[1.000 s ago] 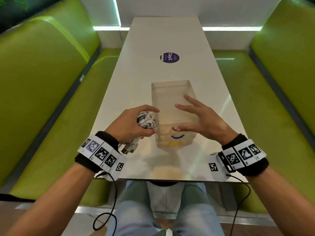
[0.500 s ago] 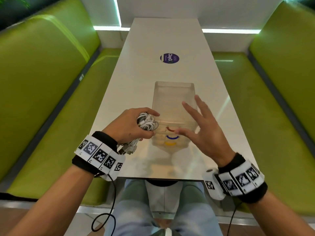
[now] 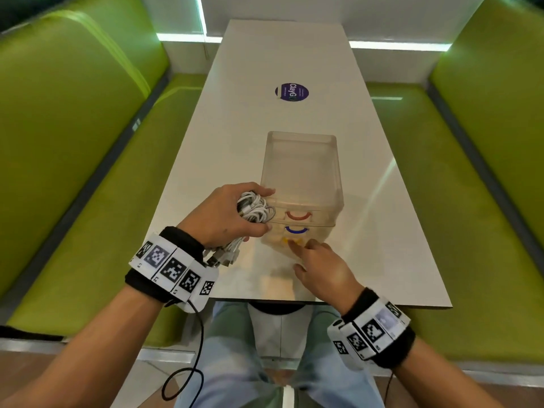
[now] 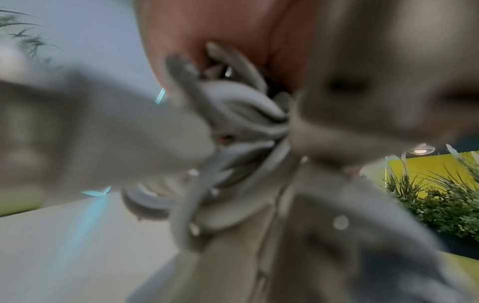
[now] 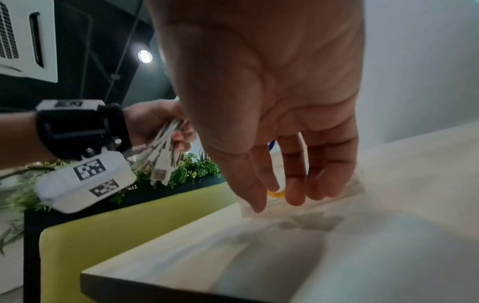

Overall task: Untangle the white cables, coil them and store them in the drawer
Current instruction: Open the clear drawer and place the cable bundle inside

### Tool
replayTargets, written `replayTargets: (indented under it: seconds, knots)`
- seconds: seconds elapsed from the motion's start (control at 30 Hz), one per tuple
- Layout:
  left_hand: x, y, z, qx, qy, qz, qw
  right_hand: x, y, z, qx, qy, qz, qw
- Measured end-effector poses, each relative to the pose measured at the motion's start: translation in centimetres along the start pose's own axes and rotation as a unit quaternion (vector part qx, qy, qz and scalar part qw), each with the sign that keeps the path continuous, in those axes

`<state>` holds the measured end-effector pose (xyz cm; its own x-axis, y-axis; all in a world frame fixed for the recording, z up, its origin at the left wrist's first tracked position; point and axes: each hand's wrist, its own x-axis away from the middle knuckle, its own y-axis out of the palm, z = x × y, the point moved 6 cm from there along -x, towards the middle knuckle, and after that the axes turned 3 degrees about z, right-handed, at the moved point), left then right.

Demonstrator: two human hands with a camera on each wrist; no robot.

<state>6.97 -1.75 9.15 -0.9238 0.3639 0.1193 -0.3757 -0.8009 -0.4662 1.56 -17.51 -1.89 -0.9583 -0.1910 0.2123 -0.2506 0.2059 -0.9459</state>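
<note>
My left hand [image 3: 226,216] grips a coiled bundle of white cables [image 3: 254,208], held against the left front corner of a translucent drawer unit [image 3: 301,172]. The cables' USB plugs [image 3: 223,257] hang below the palm; the plugs [image 5: 162,164] also show in the right wrist view. The coil [image 4: 241,127] fills the blurred left wrist view. The unit's front has a red handle [image 3: 298,215], a blue handle [image 3: 296,230] and a yellow handle [image 3: 287,240]. My right hand [image 3: 316,260] reaches its relaxed fingertips [image 5: 295,196] down to the yellow handle [image 5: 276,193] of the bottom drawer.
The drawer unit stands on a long white table [image 3: 265,60] with a round purple sticker [image 3: 292,92] farther back. Green benches [image 3: 73,136] flank the table on both sides. The table's near edge [image 3: 382,303] lies just below my right hand.
My right hand has come off the top of the drawer unit and dropped down to its front, at the yellow handle. The left hand keeps its grip on the cables.
</note>
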Motion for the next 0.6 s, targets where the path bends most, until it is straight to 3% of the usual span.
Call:
replayTargets:
  seconds: [0.2,0.4,0.5,0.6]
  knots:
    - [0.0,0.3,-0.2,0.001,-0.005,0.014,1.0,-0.6,-0.5,-0.4,-0.062,0.003,0.022,0.998]
    - [0.0,0.7,-0.4,0.015,-0.003,0.043,0.999,4.9,-0.8,-2.4,-0.083,-0.094,-0.085,0.989]
    - [0.0,0.7,-0.4,0.012,0.001,0.051,0.999,5.8,-2.5,-2.4,-0.139,-0.099,-0.031,0.985]
    - [0.0,0.8,-0.2,0.002,0.005,0.055,0.998,5.1,-2.3,-1.9,-0.095,-0.081,0.002,0.992]
